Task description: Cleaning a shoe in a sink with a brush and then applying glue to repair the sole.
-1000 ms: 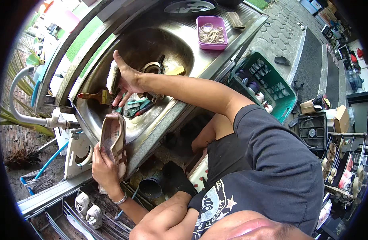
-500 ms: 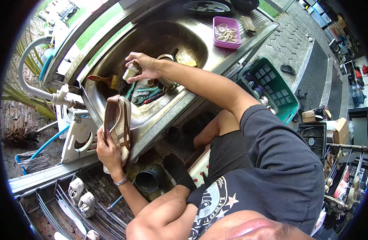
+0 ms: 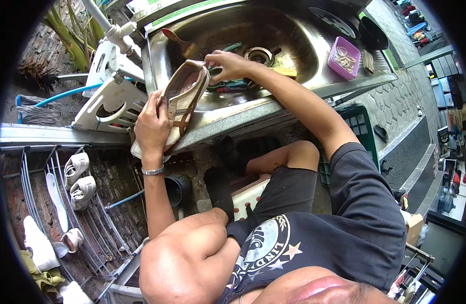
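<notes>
Beige shoe: tilted over the near edge of the sink, we see.
Left hand: pinching the shoe's side, near the sink's edge.
Right hand: over the sink, fingers curled by the shoe's upper end; whether pinching, we can't tell.

We have open room over the sink's far side, between the wooden-handled brush and the pink tub; nearer us, the shoe and our left hand block the left end, our right hand and forearm bridge the near rim, and tools and a yellow block crowd the bottom
</notes>
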A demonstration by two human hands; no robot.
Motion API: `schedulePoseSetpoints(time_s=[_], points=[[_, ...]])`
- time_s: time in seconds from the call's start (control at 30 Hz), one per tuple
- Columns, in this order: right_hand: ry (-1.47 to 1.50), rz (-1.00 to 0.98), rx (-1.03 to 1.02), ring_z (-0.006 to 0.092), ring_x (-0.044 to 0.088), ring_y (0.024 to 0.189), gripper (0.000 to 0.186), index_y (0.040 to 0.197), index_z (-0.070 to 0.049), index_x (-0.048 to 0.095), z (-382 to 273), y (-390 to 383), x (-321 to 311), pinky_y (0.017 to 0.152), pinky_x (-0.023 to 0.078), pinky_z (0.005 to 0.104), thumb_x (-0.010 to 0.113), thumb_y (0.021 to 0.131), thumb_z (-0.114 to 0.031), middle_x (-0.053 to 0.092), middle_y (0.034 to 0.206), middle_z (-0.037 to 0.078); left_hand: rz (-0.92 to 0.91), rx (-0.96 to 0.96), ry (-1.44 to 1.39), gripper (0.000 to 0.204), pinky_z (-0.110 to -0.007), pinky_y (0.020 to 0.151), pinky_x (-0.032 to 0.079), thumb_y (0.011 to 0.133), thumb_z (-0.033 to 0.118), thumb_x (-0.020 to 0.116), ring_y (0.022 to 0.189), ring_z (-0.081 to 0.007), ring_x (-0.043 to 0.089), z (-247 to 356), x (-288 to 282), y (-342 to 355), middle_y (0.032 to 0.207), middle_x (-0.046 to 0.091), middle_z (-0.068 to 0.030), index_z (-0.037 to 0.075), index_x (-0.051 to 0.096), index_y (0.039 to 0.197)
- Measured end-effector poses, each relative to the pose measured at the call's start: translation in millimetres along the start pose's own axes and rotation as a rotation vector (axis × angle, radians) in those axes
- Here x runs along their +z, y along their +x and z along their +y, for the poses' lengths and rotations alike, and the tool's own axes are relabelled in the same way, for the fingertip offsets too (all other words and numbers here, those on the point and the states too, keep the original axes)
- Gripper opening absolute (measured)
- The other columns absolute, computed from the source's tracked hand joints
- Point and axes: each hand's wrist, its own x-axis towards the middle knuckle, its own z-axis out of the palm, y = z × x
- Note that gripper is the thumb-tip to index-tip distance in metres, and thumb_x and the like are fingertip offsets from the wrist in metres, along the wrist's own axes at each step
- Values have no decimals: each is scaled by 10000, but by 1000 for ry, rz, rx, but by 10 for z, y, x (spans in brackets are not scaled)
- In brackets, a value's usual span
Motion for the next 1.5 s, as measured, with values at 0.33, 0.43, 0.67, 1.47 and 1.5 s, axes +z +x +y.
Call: schedulePoseSetpoints(time_s=[0.33, 0.43, 0.67, 1.47, 1.5], points=[[-247, 253, 702, 348, 685, 1074, 341, 1106, -144, 721, 408, -194, -471, 919, 542, 463, 643, 856, -361, 724, 1127, 158, 7, 3, 9, 282, -462, 781, 533, 1022, 274, 550, 979, -420, 669, 7, -8, -5, 1090, 706, -187, 129, 635, 1247], [-343, 63, 893, 370, 656, 1158, 477, 1171, -72, 730, 634, -310, -632, 980, 518, 471, 684, 878, -446, 690, 1219, 207, 7, -27, -2, 300, -455, 797, 535, 1015, 287, 561, 995, -414, 672, -9, -8, -19, 1093, 708, -190, 116, 646, 1246], [-331, 183, 583, 355, 639, 1148, 399, 1186, -159, 684, 551, -164, -344, 969, 518, 485, 697, 883, -418, 670, 1197, 181, 26, -23, 25, 283, -471, 764, 554, 995, 284, 549, 940, -393, 688, -8, -3, -21, 1060, 721, -154, 185, 655, 1237], [-477, 331, 1101, 276, 727, 986, 340, 1029, -60, 761, 1058, -362, -507, 875, 542, 456, 705, 869, -354, 756, 975, 151, 23, -28, 1, 286, -463, 746, 558, 982, 272, 568, 908, -390, 695, -10, -24, -53, 1037, 723, -155, 195, 650, 1245], [-478, 373, 1075, 276, 727, 986, 340, 1029, -60, 761, 945, -359, -548, 875, 542, 456, 705, 869, -354, 756, 975, 151, 18, -23, 1, 282, -462, 744, 558, 980, 267, 571, 908, -391, 694, -7, -29, -50, 1030, 723, -156, 195, 653, 1240]])
